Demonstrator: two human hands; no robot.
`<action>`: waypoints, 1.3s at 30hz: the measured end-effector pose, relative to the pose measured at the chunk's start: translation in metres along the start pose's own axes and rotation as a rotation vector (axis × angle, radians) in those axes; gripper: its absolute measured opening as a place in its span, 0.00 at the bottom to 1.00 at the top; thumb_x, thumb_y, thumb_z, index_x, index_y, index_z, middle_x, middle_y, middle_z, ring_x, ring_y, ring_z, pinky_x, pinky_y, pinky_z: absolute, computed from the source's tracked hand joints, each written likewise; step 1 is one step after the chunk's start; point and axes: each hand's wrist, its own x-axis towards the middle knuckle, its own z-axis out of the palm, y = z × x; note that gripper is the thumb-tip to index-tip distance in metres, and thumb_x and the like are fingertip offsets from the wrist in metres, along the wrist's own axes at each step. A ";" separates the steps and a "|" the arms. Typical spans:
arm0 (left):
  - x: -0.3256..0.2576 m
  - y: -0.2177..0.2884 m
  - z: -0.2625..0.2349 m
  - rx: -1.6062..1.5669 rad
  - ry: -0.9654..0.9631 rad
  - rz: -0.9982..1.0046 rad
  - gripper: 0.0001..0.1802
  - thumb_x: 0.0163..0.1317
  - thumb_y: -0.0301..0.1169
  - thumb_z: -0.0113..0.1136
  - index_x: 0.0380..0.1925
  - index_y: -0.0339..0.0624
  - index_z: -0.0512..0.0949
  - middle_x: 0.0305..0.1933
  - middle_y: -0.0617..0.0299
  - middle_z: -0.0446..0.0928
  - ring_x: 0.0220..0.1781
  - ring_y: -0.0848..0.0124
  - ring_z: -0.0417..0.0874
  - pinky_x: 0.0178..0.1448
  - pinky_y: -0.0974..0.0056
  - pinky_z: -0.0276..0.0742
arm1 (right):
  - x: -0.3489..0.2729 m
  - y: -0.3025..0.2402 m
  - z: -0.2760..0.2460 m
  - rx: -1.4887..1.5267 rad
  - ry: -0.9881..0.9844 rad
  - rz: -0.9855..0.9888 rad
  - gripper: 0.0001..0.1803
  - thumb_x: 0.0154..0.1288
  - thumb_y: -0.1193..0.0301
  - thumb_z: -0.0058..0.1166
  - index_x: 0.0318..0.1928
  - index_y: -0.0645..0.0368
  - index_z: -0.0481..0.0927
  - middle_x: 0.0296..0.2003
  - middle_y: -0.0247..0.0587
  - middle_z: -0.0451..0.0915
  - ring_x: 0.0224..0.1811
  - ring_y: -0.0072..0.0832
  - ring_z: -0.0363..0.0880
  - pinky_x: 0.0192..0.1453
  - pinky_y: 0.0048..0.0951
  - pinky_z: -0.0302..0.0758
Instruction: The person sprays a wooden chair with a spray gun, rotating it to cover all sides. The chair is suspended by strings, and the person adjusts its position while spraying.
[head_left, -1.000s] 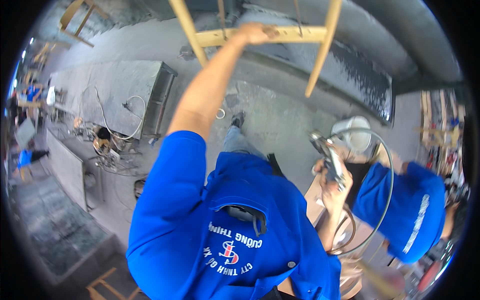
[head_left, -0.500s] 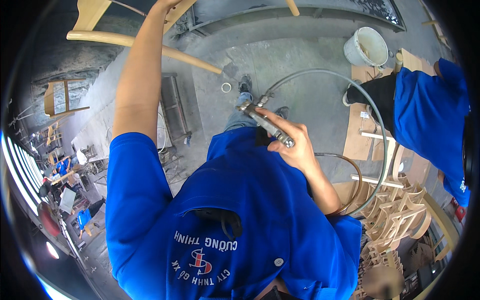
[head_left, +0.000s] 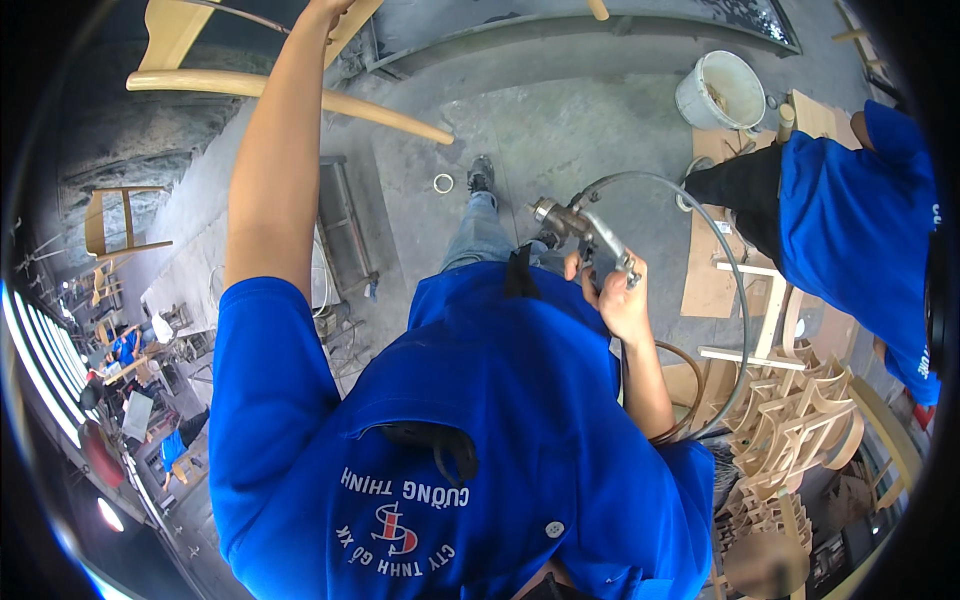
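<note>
- Gripping a metal spray gun (head_left: pixel 585 235), the right hand (head_left: pixel 618 300) is closed around its handle above the concrete floor (head_left: pixel 560 130).
- Left hand (head_left: pixel 325 10), raised, clamps a wooden chair frame (head_left: pixel 290 95).
- Grey hose (head_left: pixel 735 290) loops from the gun.

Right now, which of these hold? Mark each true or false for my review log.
1. The right hand holds a metal spray gun. True.
2. The left hand rests on the white bucket. False: it reaches up to a pale wooden chair frame, and the bucket stands apart on the floor.
3. A hose loops from the spray gun. True.
4. The spray gun lies on the floor. False: it is gripped in the hand.
5. Another person in a blue shirt is at the right. True.
</note>
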 end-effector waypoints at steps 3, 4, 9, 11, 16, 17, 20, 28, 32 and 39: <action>0.001 -0.006 0.005 -0.121 0.031 0.060 0.33 0.76 0.54 0.48 0.75 0.50 0.69 0.77 0.53 0.68 0.77 0.54 0.67 0.75 0.46 0.66 | 0.011 0.015 -0.014 -0.053 0.050 0.063 0.48 0.70 0.31 0.47 0.63 0.68 0.77 0.27 0.31 0.81 0.18 0.11 0.65 0.21 0.18 0.62; 0.002 -0.010 0.006 -0.189 0.046 0.115 0.32 0.77 0.51 0.47 0.74 0.47 0.69 0.77 0.53 0.68 0.77 0.56 0.67 0.77 0.50 0.64 | 0.011 0.020 -0.019 -0.077 0.084 0.089 0.47 0.71 0.32 0.46 0.63 0.68 0.77 0.26 0.32 0.81 0.17 0.11 0.65 0.21 0.19 0.62; 0.007 -0.041 0.017 -0.403 0.143 0.275 0.27 0.79 0.42 0.46 0.70 0.39 0.73 0.76 0.54 0.70 0.77 0.61 0.67 0.80 0.60 0.57 | -0.001 0.044 -0.045 -0.065 0.203 0.211 0.37 0.77 0.39 0.46 0.53 0.67 0.79 0.24 0.35 0.81 0.14 0.12 0.65 0.17 0.20 0.60; 0.009 -0.055 0.020 -0.437 0.177 0.342 0.26 0.79 0.41 0.47 0.69 0.40 0.74 0.76 0.54 0.70 0.77 0.60 0.67 0.81 0.59 0.55 | -0.010 0.047 -0.054 -0.067 0.217 0.232 0.34 0.78 0.41 0.46 0.46 0.66 0.79 0.24 0.36 0.82 0.15 0.12 0.65 0.18 0.20 0.60; 0.002 -0.082 0.018 -0.503 0.246 0.366 0.27 0.80 0.47 0.45 0.63 0.40 0.80 0.65 0.54 0.79 0.68 0.64 0.75 0.74 0.60 0.64 | -0.022 0.041 -0.059 -0.189 0.230 0.245 0.39 0.77 0.38 0.46 0.54 0.68 0.80 0.25 0.35 0.82 0.16 0.12 0.65 0.19 0.20 0.61; -0.002 -0.084 0.019 -0.529 0.263 0.362 0.29 0.80 0.50 0.44 0.60 0.40 0.83 0.59 0.56 0.83 0.63 0.66 0.80 0.71 0.60 0.69 | -0.023 0.039 -0.058 -0.174 0.219 0.209 0.40 0.76 0.37 0.46 0.54 0.68 0.80 0.25 0.34 0.82 0.16 0.12 0.65 0.19 0.21 0.62; -0.017 -0.080 0.023 -0.630 0.378 0.274 0.28 0.82 0.43 0.42 0.49 0.29 0.85 0.51 0.58 0.85 0.54 0.71 0.79 0.65 0.63 0.69 | -0.024 0.038 -0.056 -0.080 0.110 0.127 0.41 0.75 0.36 0.47 0.55 0.68 0.80 0.25 0.33 0.82 0.16 0.12 0.66 0.19 0.21 0.62; -0.067 -0.076 0.021 -0.864 0.496 0.392 0.28 0.79 0.45 0.48 0.37 0.30 0.86 0.35 0.59 0.84 0.39 0.72 0.78 0.48 0.66 0.71 | -0.052 0.063 -0.071 -0.380 0.283 0.339 0.28 0.81 0.48 0.48 0.47 0.64 0.83 0.24 0.32 0.80 0.22 0.16 0.67 0.26 0.25 0.63; -0.075 -0.085 0.021 -0.827 0.584 0.309 0.25 0.76 0.45 0.56 0.34 0.31 0.86 0.33 0.59 0.83 0.37 0.72 0.78 0.45 0.65 0.72 | -0.068 0.052 -0.084 -0.367 0.375 0.285 0.26 0.81 0.51 0.48 0.34 0.62 0.80 0.19 0.27 0.75 0.19 0.13 0.62 0.23 0.24 0.59; -0.079 -0.085 0.024 -0.736 0.706 0.264 0.17 0.67 0.35 0.59 0.33 0.28 0.86 0.41 0.50 0.89 0.40 0.68 0.86 0.47 0.61 0.79 | -0.038 -0.025 -0.071 -0.282 0.518 -0.105 0.34 0.75 0.39 0.50 0.39 0.64 0.75 0.27 0.37 0.81 0.17 0.11 0.63 0.19 0.18 0.58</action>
